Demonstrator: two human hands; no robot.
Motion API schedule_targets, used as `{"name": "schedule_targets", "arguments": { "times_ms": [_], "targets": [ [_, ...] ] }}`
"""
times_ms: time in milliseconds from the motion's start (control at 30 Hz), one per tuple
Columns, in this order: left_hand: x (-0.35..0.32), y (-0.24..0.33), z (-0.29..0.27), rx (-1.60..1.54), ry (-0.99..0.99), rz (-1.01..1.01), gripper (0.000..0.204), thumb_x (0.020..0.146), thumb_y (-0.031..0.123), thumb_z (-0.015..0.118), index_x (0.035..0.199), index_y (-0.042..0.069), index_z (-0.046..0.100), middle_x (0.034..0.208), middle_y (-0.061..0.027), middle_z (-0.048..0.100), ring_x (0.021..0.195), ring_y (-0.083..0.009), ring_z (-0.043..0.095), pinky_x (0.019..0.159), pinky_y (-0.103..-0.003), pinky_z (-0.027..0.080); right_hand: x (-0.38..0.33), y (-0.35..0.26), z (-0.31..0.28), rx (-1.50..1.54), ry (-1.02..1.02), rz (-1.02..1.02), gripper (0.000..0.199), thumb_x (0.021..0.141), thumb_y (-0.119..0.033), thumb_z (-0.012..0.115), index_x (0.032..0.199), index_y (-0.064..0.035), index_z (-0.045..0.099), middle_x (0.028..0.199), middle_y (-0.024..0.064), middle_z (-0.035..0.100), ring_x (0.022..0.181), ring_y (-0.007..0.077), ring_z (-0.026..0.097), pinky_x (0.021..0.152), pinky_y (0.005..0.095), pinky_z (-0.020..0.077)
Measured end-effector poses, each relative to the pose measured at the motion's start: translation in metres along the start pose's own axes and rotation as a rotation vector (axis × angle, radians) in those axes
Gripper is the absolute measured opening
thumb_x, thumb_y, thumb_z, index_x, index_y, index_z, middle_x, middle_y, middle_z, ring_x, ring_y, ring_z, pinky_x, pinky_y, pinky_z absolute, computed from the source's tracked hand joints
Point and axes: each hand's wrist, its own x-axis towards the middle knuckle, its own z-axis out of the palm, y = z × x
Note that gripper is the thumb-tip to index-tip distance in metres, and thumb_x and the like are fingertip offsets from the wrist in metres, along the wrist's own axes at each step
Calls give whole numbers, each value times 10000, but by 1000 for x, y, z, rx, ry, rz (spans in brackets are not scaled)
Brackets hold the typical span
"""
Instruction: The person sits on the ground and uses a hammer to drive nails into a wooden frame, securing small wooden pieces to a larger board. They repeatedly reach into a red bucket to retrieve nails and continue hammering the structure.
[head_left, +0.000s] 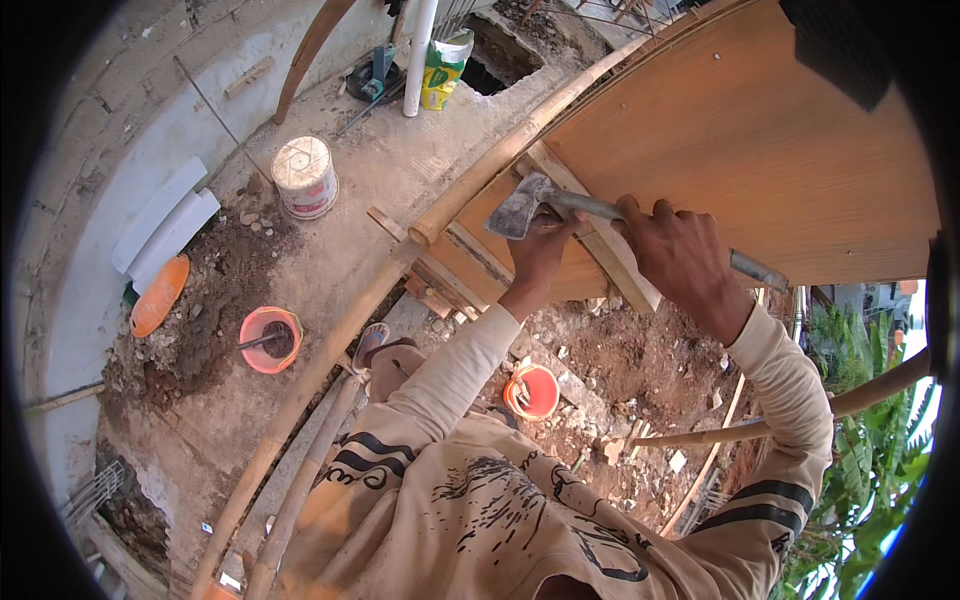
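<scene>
My right hand (682,255) is wrapped round the grey pipe-like handle of a hatchet (515,207), whose worn metal head lies to the left. Just below that head is my left hand (540,252), its fingers curled by a wooden batten (610,245). The hatchet head and handle partly hide those fingers, and what they pinch cannot be made out. The batten runs slantwise across a large brown plywood panel (740,150). A second strip of wood (478,250) lies along the panel's left edge.
A long bamboo pole (330,355) crosses left of me. Orange buckets (533,392) stand below and at left, beside heaped soil (200,320). A white pail (305,178), a yellow-green sack (441,72) and an open pit (500,55) lie farther off. Another bamboo pole (850,400) slants at right.
</scene>
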Motion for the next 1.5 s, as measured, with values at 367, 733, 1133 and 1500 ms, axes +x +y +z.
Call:
{"name": "schedule_targets", "arguments": {
  "times_ms": [367, 733, 1133, 1500],
  "targets": [
    [6, 1, -9, -198, -188, -108, 408, 800, 182, 917, 1070, -19, 686, 991, -87, 743, 835, -139, 683, 766, -280, 542, -90, -90, 102, 1348, 325, 467, 269, 881, -259, 834, 860, -39, 680, 620, -9, 501, 558, 91, 457, 520, 297, 361],
    [19, 28, -21, 138, -232, -458, 319, 871, 237, 854, 1060, 52, 676, 736, 62, 549, 590, -57, 445, 532, -259, 339, 14, -166, 198, 1531, 796, 989, 163, 893, -139, 800, 935, 5, 737, 592, -88, 443, 557, 35, 385, 505, 256, 302],
    [16, 16, -21, 88, -217, -390, 298, 909, 220, 811, 1065, 72, 605, 681, 80, 488, 502, -36, 387, 442, -232, 268, 2, -172, 189, 1493, 931, 899, 138, 922, -119, 737, 953, 16, 742, 645, 41, 602, 640, 88, 530, 605, 306, 454],
    [10, 15, -12, -27, -197, -406, 354, 887, 274, 852, 1026, 109, 571, 720, 75, 495, 481, -25, 347, 418, -209, 246, 0, -173, 193, 1489, 1021, 955, 153, 942, -133, 748, 973, 16, 736, 710, 75, 668, 650, 112, 555, 626, 320, 480]
  ]
}}
